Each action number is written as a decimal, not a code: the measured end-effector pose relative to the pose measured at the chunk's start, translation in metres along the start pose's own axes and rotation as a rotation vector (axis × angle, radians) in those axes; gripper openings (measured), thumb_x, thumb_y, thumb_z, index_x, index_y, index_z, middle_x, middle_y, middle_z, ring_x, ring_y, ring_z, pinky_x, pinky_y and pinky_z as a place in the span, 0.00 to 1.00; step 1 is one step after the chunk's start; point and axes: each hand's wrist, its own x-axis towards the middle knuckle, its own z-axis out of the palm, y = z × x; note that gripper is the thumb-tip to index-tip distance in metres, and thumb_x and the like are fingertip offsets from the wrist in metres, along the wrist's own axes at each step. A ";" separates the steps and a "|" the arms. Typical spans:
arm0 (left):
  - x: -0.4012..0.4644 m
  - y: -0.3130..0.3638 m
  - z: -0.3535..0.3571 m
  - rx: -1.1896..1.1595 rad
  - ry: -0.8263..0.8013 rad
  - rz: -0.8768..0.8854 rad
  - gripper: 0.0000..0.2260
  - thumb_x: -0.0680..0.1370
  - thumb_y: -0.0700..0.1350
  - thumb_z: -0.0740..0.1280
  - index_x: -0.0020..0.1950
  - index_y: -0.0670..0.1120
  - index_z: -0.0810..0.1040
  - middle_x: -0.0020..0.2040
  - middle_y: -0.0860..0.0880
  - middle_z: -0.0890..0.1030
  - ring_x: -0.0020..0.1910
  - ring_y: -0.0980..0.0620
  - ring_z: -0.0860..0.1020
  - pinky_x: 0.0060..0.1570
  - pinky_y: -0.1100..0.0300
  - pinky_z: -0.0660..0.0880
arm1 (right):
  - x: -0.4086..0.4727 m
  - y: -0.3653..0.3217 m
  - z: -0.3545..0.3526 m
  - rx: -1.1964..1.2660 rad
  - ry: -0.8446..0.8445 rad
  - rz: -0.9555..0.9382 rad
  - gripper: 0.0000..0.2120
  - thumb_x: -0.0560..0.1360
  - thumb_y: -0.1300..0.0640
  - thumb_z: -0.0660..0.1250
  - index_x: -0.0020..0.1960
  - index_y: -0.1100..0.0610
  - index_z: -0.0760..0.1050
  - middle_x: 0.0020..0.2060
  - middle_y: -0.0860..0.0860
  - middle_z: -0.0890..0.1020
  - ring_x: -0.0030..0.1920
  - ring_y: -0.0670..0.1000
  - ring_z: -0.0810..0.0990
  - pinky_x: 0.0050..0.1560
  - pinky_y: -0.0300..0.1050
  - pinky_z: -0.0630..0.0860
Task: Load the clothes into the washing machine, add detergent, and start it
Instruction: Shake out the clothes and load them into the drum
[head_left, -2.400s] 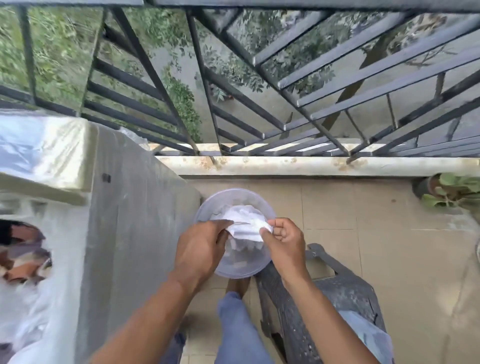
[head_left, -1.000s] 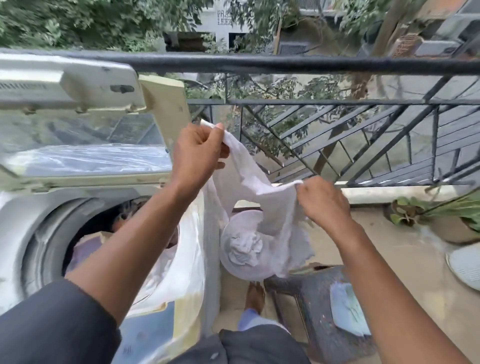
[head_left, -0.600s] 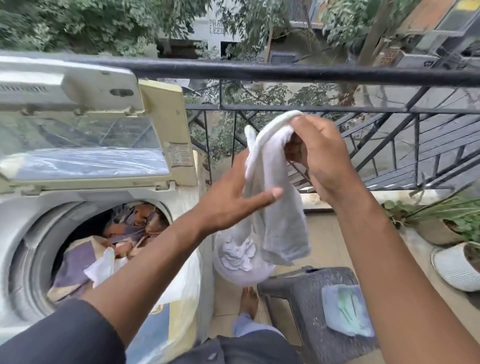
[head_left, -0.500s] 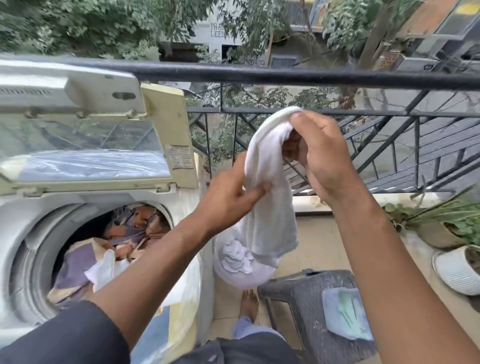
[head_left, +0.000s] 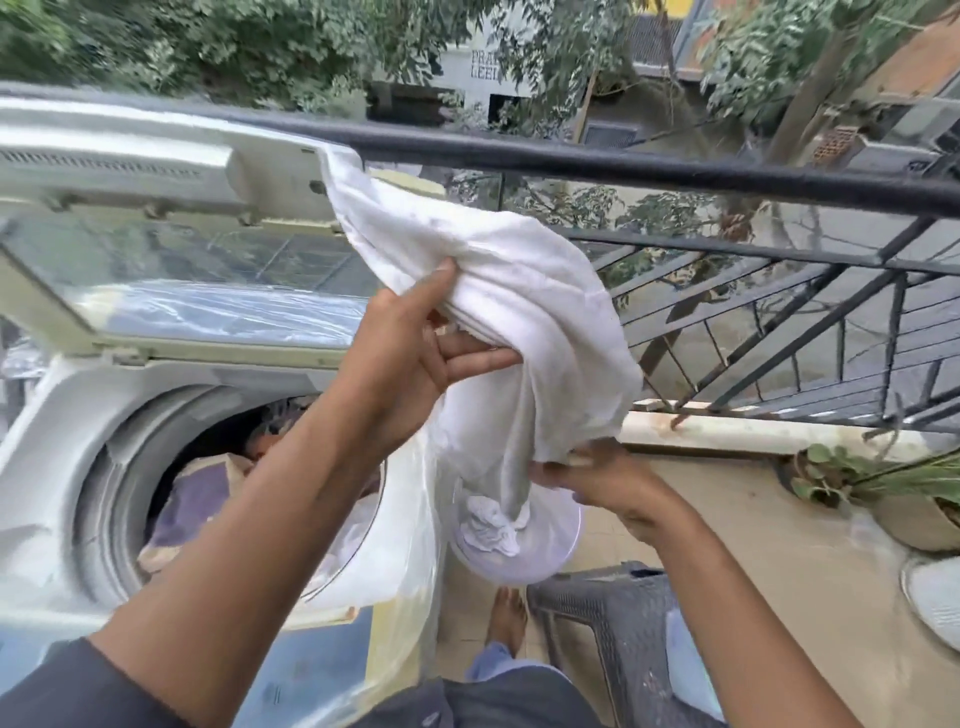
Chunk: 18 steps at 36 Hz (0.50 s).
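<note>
A white cloth (head_left: 498, 291) hangs in the air in front of me, to the right of the washing machine (head_left: 62, 415). My left hand (head_left: 410, 343) grips its upper part, thumb on top and fingers underneath. My right hand (head_left: 597, 478) holds its lower edge. The machine's lid (head_left: 156, 218) is raised, and its round drum opening (head_left: 218, 467) shows purple and brown clothes inside. Below the cloth a clear plastic tub (head_left: 540, 551) holds more crumpled white cloth.
A grey plastic stool (head_left: 613, 618) stands under the tub, by my bare foot (head_left: 506, 618). The black balcony railing (head_left: 675, 176) runs across ahead. Potted plants (head_left: 883, 483) sit at the right on the tiled floor. A plastic cover (head_left: 415, 571) drapes the machine's side.
My right hand has dropped from the top of the cloth to its lower edge. My left hand now grips the upper part, and the cloth has swung up toward the machine's lid.
</note>
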 end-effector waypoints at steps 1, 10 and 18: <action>-0.004 0.001 -0.006 -0.019 -0.007 -0.045 0.19 0.88 0.49 0.61 0.75 0.40 0.74 0.65 0.37 0.85 0.49 0.40 0.89 0.44 0.46 0.87 | 0.000 -0.004 0.008 0.116 -0.003 -0.001 0.24 0.75 0.54 0.78 0.69 0.52 0.76 0.65 0.53 0.81 0.63 0.49 0.80 0.61 0.55 0.80; -0.034 -0.015 -0.093 0.004 0.018 -0.358 0.28 0.87 0.64 0.56 0.73 0.44 0.79 0.63 0.38 0.86 0.49 0.41 0.89 0.49 0.43 0.87 | -0.003 -0.044 0.043 0.660 -0.202 -0.126 0.61 0.44 0.50 0.91 0.74 0.54 0.72 0.71 0.53 0.77 0.73 0.55 0.75 0.73 0.56 0.73; -0.061 -0.028 -0.160 0.281 0.338 -0.258 0.26 0.77 0.58 0.77 0.72 0.56 0.72 0.68 0.46 0.82 0.53 0.44 0.86 0.56 0.38 0.85 | -0.019 -0.083 0.087 1.114 -0.480 -0.152 0.35 0.79 0.47 0.67 0.82 0.58 0.62 0.75 0.67 0.70 0.74 0.73 0.68 0.66 0.78 0.69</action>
